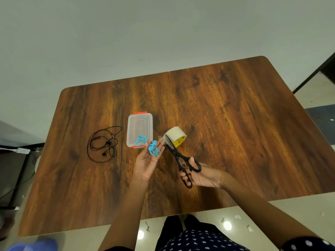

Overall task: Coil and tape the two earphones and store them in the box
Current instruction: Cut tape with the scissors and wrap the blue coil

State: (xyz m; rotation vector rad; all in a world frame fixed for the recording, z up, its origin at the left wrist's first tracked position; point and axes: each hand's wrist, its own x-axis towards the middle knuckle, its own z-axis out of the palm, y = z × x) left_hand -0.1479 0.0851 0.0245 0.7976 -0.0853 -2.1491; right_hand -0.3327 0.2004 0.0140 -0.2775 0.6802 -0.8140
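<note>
L hand (pixel 145 161): we pinch blue earphone coil (pixel 151 146) over the box's (pixel 139 129) near edge.
R hand (pixel 196 175): fingers curled in scissors (pixel 178 156) loops.
Tip: keep tape (pixel 175 136) strip taut, cut clean near roll.
Todo: black earphones (pixel 103 144) uncoiled on desk (pixel 235 124).

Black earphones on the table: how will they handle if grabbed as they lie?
The black earphones lie in loose, uneven loops, so probably floppy; strands would dangle and may snag. The thin cord looks light, likely sliding easily on the smooth table.
</note>
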